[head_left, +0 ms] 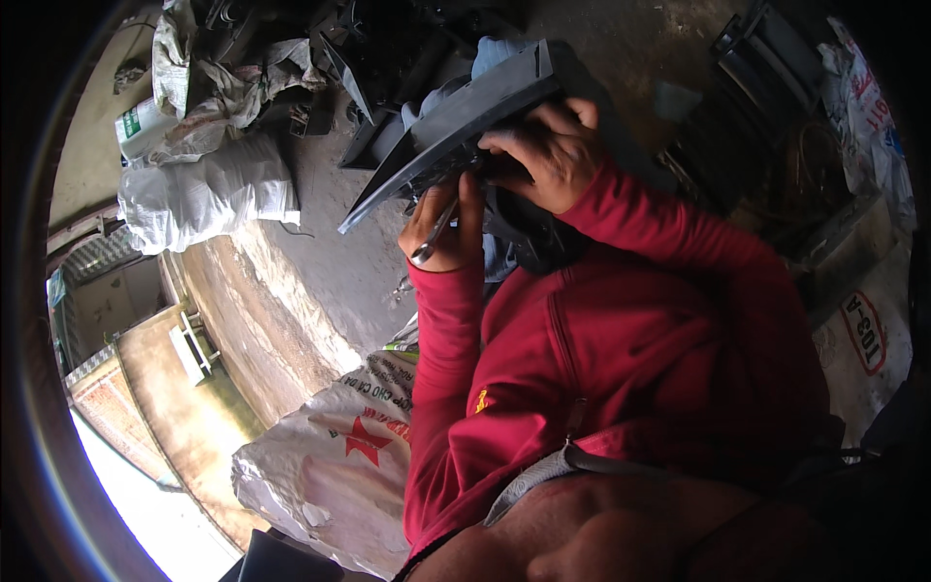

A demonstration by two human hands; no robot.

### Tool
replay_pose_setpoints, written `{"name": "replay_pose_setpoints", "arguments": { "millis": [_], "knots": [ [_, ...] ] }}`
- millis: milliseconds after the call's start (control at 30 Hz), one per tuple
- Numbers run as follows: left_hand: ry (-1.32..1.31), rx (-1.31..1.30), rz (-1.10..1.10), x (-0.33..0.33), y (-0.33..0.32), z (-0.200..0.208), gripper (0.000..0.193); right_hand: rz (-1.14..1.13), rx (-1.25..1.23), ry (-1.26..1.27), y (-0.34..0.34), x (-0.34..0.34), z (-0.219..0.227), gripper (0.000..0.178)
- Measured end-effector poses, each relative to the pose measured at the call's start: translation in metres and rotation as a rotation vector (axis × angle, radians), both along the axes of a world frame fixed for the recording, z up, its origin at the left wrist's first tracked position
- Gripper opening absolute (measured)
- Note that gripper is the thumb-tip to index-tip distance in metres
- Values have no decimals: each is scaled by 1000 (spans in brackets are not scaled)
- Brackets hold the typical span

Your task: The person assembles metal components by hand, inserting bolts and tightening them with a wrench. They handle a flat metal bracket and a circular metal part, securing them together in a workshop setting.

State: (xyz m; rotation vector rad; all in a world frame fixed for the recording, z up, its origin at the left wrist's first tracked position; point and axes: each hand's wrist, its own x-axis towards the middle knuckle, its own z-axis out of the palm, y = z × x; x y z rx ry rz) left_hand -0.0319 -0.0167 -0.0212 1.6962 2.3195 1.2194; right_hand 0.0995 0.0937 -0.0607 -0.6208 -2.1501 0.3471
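A large dark grey plastic panel [465, 110] with a raised rim is tilted up in front of me over my lap. My left hand [448, 221] is closed around a shiny metal wrench [424, 253], whose rounded end sticks out below the fingers. Its fingertips are close against the near side of the panel. Bent over the panel's right part, my right hand [555, 155] grips it, with thumb and forefinger near the same spot as the left fingertips. What lies between the fingertips is in shadow and cannot be made out.
White wrapped bundles [208, 189] and crumpled sacks lie on the concrete floor at the far left. A printed white sack [330, 456] stands close by my left elbow. Dark plastic parts [776, 58] are piled at the right, with more behind the panel.
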Motion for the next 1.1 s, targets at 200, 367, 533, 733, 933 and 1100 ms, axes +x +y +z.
{"name": "replay_pose_setpoints", "arguments": {
  "millis": [200,367,533,733,933,1100],
  "knots": [
    [506,-314,-87,18,18,26,17,-19,8,-6,-1,0,1,49],
    [192,-167,-133,-5,16,11,13,-51,42,68,0,-1,0,51],
    [-977,168,22,-28,-14,-24,25,3,-11,29,0,0,-7,57],
    [-319,95,-49,-13,1,-10,17,-8,-25,26,0,-2,-2,53],
    [504,-217,-85,17,21,24,8,-8,-6,-18,-2,0,-1,59],
    [-295,-113,-195,-25,9,-9,38,-14,-47,42,0,0,-6,60]
  ]
}}
